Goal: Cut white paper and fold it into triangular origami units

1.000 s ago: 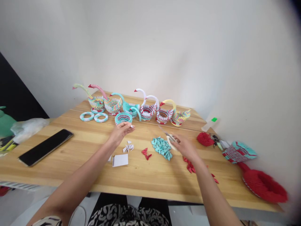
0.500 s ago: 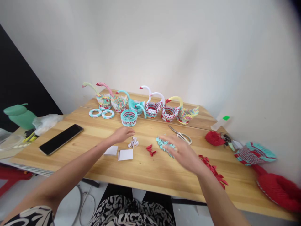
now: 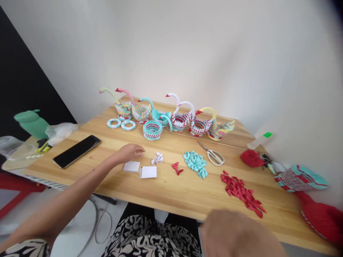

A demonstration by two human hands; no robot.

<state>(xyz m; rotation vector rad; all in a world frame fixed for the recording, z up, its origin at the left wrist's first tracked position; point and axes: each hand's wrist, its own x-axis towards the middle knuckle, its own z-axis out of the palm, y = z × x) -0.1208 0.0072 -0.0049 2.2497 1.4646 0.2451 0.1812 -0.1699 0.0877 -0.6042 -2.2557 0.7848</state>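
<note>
My left hand (image 3: 132,152) hovers at or just above the table, left of a small heap of folded white paper pieces (image 3: 157,158). Its fingers bend loosely and nothing shows in them. Just below it lie two stacks of white paper (image 3: 148,172). My right hand (image 3: 238,235) is a large blur at the bottom, close to the camera, its fingers indistinct. Beyond it a spread of folded red paper pieces (image 3: 239,191) covers the right side. Folded turquoise pieces (image 3: 195,162) form a pile at the centre, and a few red pieces (image 3: 177,168) lie left of them.
Several folded-paper swans (image 3: 180,121) line the back, with a round paper basket (image 3: 152,130) and two paper rings (image 3: 128,125) before them. Scissors (image 3: 215,157) lie beyond the turquoise pile. A phone (image 3: 77,151) is at left; a red-and-turquoise paper piece (image 3: 301,177) stands at right.
My right hand has pulled back from over the turquoise pieces to the bottom edge, uncovering that pile and the red one. My left hand stays near the white pieces; the view has shifted slightly.
</note>
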